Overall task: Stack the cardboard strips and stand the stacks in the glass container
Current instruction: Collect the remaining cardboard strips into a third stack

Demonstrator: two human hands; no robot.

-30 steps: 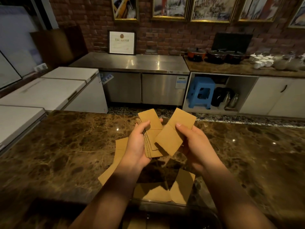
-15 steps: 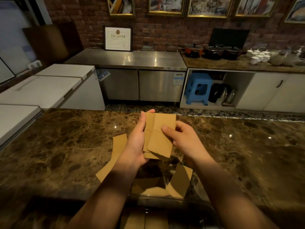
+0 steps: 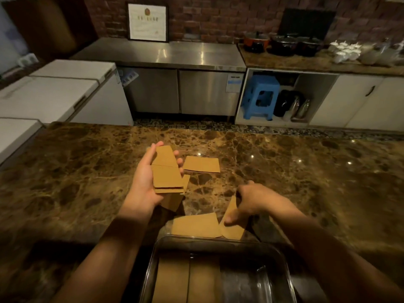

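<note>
Nearest me: glass container, clear, rounded rectangular rim, smooth walls. Cardboard already sits in its left part; upright or flat, can't tell from this angle.

Just beyond the rim, two loose strips lie flat on the table. My right hand is over the right strip, fingers spread and not clenched, one fingertip touching its near-left edge. Nothing gripped. That strip sits directly under and slightly toward me from the hand, long axis running away from me and tilted. The second strip is just left of it, long axis left-right.

My left hand is farther out, palm up, grasping the stack: flat matte brown rectangles, edges roughly flush, long axis pointing away.

Beyond that, one more strip lies flat just right of the left fingertips.

Right hand is clearly nearer the next pick. Table is glossy brown marble, so I judge thin flat strips will need an edge slide or lift.
</note>
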